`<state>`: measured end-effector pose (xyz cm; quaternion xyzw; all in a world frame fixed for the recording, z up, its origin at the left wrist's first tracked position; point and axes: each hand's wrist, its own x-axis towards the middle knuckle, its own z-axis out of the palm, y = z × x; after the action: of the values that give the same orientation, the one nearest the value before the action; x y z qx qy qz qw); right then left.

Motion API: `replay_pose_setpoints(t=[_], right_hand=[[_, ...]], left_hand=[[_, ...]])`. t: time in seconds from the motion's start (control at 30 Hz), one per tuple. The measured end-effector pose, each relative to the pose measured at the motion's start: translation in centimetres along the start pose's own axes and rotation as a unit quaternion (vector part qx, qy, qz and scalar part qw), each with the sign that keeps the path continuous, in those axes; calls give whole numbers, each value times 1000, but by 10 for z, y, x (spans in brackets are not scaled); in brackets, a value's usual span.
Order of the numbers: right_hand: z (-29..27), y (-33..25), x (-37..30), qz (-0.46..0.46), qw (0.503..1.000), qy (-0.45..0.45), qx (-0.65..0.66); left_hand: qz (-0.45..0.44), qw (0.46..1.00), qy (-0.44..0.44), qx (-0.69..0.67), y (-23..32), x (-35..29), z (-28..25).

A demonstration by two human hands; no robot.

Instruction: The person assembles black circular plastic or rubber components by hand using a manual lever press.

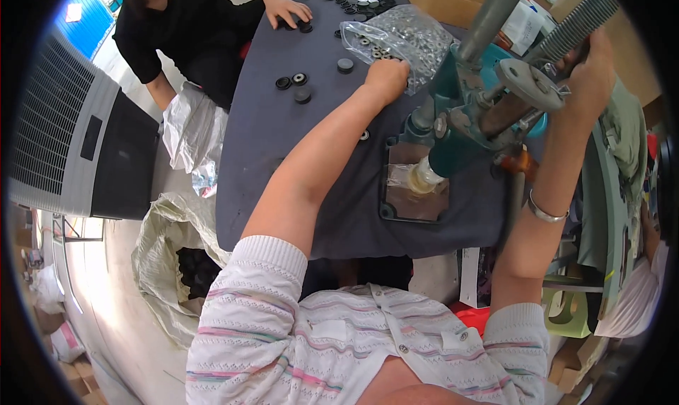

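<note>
My left hand [387,81] reaches to the mouth of a clear plastic bag [424,41] full of small metal rings. Its fingers are curled in at loose rings there; what they hold, if anything, is hidden. On the right, my right hand [595,62] is closed around the lever of a green hand press [453,147], partly hidden behind a coil spring [576,24]. Below the press's pale round tip [423,178] lies a flat base plate [417,205]. Black round caps [303,94], some with a metal ring inside, lie left of my forearm.
Across the grey-covered table [283,132], a co-worker's hand [286,10] touches black caps near a larger pile [357,0]. A cardboard box [445,0] stands at the back. An air cooler [78,129] and an open woven sack [159,253] of dark pieces stand left.
</note>
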<state>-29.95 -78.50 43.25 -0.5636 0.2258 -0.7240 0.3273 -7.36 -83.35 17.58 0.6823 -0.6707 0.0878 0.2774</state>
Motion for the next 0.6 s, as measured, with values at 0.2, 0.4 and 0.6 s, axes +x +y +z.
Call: replay_pose_setpoints(t=[0.2, 0.4, 0.6], right_hand=[[-1, 4, 1, -15, 996, -66, 52], [-4, 2, 0, -7, 997, -65, 43], [-1, 1, -2, 0, 997, -60, 58]], left_hand=[[40, 998, -39, 26, -4, -7, -9], [4, 999, -41, 11, 2, -6, -12], [-13, 999, -51, 10, 5, -8, -13]])
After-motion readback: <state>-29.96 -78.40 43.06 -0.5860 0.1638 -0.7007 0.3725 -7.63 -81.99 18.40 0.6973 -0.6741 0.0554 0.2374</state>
